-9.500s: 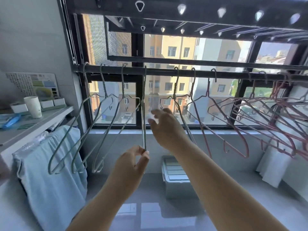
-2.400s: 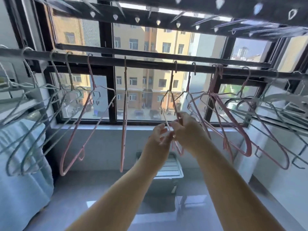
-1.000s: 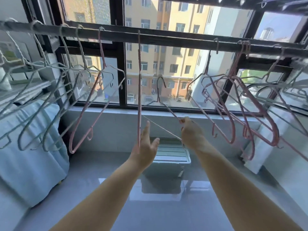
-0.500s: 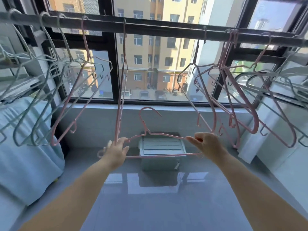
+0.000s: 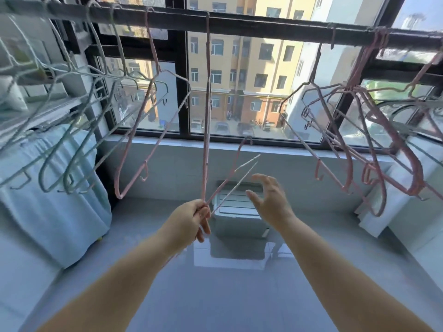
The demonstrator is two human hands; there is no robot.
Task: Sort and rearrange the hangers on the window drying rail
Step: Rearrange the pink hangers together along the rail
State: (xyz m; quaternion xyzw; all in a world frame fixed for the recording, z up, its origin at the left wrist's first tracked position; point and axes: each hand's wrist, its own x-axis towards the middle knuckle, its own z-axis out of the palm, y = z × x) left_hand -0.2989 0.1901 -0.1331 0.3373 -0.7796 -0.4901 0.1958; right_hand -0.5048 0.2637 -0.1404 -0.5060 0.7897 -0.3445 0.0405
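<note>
Left hand: grip pinched tight on the bottom corner of the loose hanger, thumb and fingers clamped round the pink wire.
Loose hanger: off the rail, slanting up and right from that hand, hook on top, just under the window sill.
Right hand: grip wide apart, fingers spread, nothing in it, just beside the loose hanger's bars.
Edge-on hanger: pink, hooked on the rail, lower end right down at the left hand.
Grey hangers: bunched on the rail's left end.
Pink hangers: crowded together at the right.
</note>
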